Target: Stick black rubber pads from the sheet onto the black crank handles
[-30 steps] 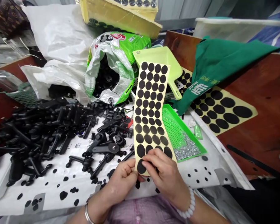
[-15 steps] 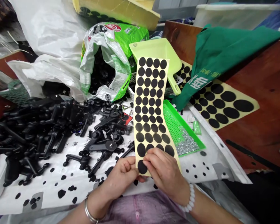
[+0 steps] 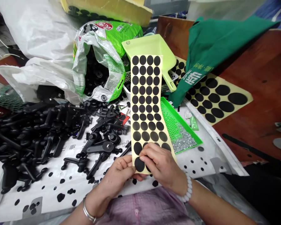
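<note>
A long cream sheet of round black stickers (image 3: 146, 100) stretches away from my hands, its far part bending upward. My left hand (image 3: 120, 172) is closed on the sheet's near left corner, thumb on top and fingers underneath. My right hand (image 3: 162, 165) lies over the near right part, hiding some stickers. Its thumb and forefinger are pinched at the upper right edge of the bottom-left round sticker (image 3: 139, 164). That sticker appears to lie on the backing; whether its edge is lifted I cannot make out.
Black plastic arm parts (image 3: 44, 131) are heaped at left, with more parts (image 3: 103, 147) closer in. Behind stand a green-and-white bag (image 3: 117, 34) and a lime dustpan (image 3: 152, 47). A green tray (image 3: 194, 142) of small metal pieces and another sticker sheet (image 3: 242, 109) are at right.
The whole view has shifted slightly, so everything sits a little further left. My right fingertips have moved slightly up along the bottom-left sticker's edge. My left hand keeps its hold.
</note>
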Action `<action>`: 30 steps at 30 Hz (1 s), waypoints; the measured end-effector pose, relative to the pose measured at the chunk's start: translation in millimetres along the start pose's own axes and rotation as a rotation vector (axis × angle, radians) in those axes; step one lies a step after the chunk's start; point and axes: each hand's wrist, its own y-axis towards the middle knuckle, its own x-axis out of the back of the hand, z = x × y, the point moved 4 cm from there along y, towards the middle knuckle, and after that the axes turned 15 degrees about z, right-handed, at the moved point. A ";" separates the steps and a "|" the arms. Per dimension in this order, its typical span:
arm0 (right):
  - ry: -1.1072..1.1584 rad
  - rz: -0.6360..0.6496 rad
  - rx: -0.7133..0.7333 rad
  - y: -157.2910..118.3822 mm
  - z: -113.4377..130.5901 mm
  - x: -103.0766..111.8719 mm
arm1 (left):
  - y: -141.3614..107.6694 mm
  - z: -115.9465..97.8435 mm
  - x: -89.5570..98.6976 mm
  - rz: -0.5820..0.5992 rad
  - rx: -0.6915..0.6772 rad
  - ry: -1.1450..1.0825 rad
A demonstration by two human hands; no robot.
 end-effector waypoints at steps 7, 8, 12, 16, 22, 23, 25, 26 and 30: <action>0.062 -0.106 0.036 -2.1 -2.8 2.6 | -0.5 1.8 1.3 0.014 -0.004 -0.002; 0.072 -0.131 0.049 -3.3 -3.8 6.4 | -0.4 2.1 1.1 0.016 -0.004 -0.001; 0.011 -0.245 0.115 -3.0 -8.7 35.0 | -5.0 -1.3 1.3 0.000 0.014 0.089; -0.356 -0.198 0.232 15.1 0.5 63.0 | -21.7 -25.2 -3.2 0.043 -0.044 0.712; -0.805 0.149 0.433 48.9 25.5 53.1 | -46.6 -56.7 -22.0 0.122 -0.304 1.553; -0.859 0.153 0.458 52.6 26.4 50.1 | -49.0 -56.7 -22.6 0.118 -0.327 1.586; -0.960 0.091 0.500 59.1 25.5 49.5 | -54.3 -54.9 -19.0 0.057 -0.381 1.566; -0.997 0.032 0.515 61.8 24.6 53.2 | -58.0 -54.6 -13.3 -0.045 -0.413 1.510; -1.034 -0.224 0.500 68.1 33.5 96.8 | -79.3 -51.1 32.4 -0.565 -0.541 0.924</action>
